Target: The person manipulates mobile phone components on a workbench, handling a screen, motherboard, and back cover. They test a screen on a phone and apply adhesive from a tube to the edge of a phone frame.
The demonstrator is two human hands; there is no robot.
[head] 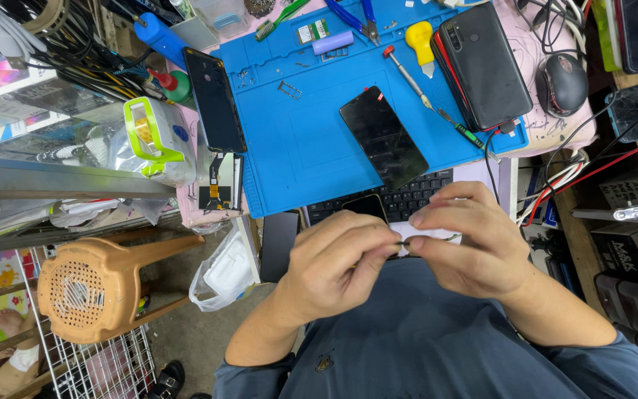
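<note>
My left hand (341, 255) and my right hand (474, 236) meet in front of my chest, fingertips pinched together on a tiny dark part (405, 243), too small to identify. Just beyond them lies a black keyboard (407, 198) with a small dark phone (365, 207) on its left end. Farther out, a black phone (383, 136) lies face down and tilted on the blue work mat (297, 133).
A phone back panel (214, 98) lies on the mat's left edge, a stack of phones (481, 65) at its right, with a screwdriver (406, 75), tweezers and pliers (356, 16). A mouse (561, 81) sits far right. An orange plastic stool (105, 284) stands on the floor at left.
</note>
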